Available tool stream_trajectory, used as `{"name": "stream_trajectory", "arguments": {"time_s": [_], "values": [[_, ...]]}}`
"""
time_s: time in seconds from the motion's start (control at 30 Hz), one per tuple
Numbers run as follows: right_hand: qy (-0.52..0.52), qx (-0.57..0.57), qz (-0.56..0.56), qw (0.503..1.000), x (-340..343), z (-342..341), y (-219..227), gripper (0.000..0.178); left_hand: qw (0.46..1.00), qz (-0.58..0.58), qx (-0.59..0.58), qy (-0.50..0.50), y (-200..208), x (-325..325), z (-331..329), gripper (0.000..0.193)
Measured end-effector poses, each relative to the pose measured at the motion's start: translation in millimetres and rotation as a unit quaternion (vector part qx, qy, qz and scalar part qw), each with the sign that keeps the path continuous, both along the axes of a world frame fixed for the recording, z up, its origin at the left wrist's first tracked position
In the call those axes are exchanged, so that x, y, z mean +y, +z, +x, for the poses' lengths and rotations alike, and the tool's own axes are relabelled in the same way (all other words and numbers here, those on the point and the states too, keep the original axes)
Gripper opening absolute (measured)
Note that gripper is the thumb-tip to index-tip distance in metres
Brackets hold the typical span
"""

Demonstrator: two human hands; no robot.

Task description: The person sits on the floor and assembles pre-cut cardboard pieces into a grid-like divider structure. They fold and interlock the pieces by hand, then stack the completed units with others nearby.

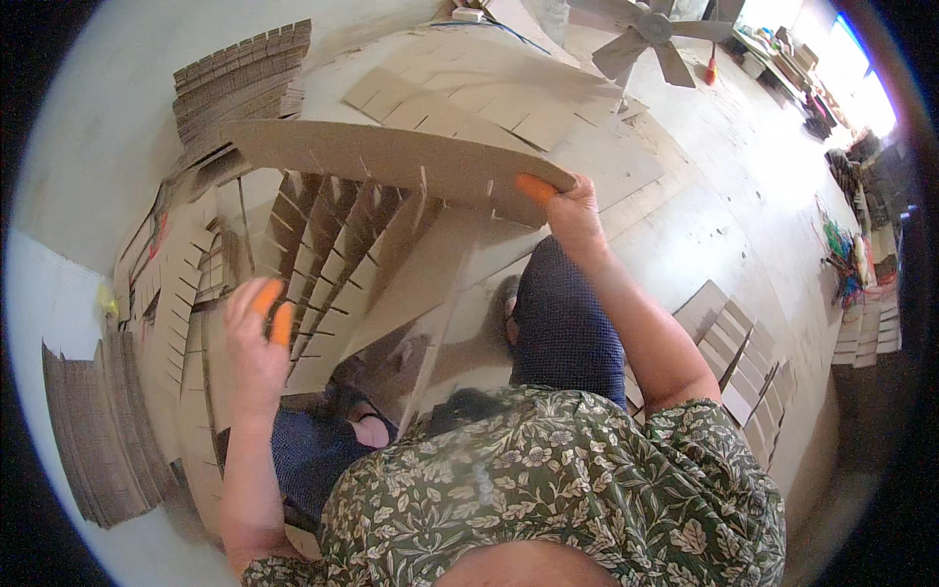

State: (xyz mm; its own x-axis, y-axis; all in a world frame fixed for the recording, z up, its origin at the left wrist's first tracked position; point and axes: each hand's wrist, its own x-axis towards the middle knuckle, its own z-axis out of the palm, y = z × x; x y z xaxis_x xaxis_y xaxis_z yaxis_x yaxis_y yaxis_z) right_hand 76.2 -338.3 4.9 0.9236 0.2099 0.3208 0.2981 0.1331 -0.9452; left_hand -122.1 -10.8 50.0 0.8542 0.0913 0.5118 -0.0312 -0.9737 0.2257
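Note:
A long slotted cardboard strip (391, 157) stretches across the upper middle, its right end gripped in my right hand (575, 217). Orange covers sit on fingertips of both hands. Below that strip stand several cardboard dividers (328, 235), side by side with slots along their edges; some meet the held strip's lower edge. My left hand (256, 338) is slightly blurred at the near left end of these dividers. Its fingers are apart and nothing shows in them; whether they touch the cardboard I cannot tell.
Stacks of cardboard strips stand at the far left (240, 88) and near left (103, 430). Flat slotted sheets (469, 98) lie beyond the held strip, more pieces (738, 357) to the right. A fan (653, 29) stands at the back. Coloured cords (851, 254) hang at the right.

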Motion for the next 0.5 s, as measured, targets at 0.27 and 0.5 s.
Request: {"name": "stream_trajectory", "arguments": {"time_s": [0.27,0.5], "values": [[0.007,-0.025,-0.066,0.997,5,7,-15,0.014,1.0,-0.018,-0.019,-0.003,-1,34,70,0.027],[0.016,-0.008,-0.102,0.995,6,0,-27,0.016,0.992,-0.106,0.006,-0.067,-3,-3,68,0.022]]}}
